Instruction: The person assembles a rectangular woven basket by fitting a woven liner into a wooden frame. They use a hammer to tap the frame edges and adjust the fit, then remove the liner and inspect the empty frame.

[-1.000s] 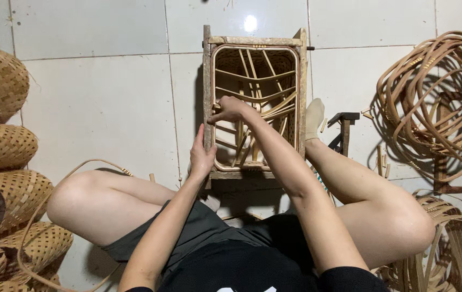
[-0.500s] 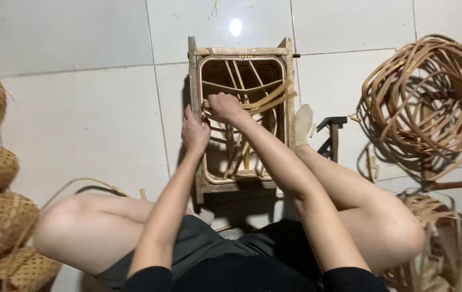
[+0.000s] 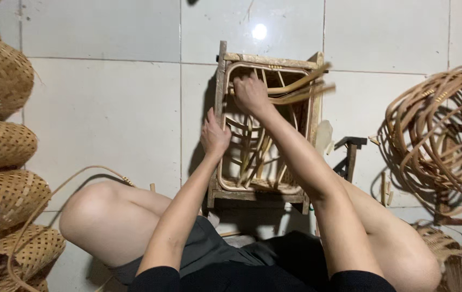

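While right hand (image 3: 251, 93) grips rattan strips (image 3: 301, 89), left hand (image 3: 215, 135) on wood frame (image 3: 220, 81)

Setting: a basket-weaving workshop, set up on a pale tiled floor (image 3: 101, 108). Evidence: stack of finished woven baskets (image 3: 4, 178) at one side; large coil of raw rattan strips (image 3: 442, 135) at the other; a partly woven piece in a wooden frame (image 3: 266, 130); a hammer (image 3: 350, 154) beside it.

Black short sleeves ending above the elbows, dark grey shorts, bare forearms, bare knees
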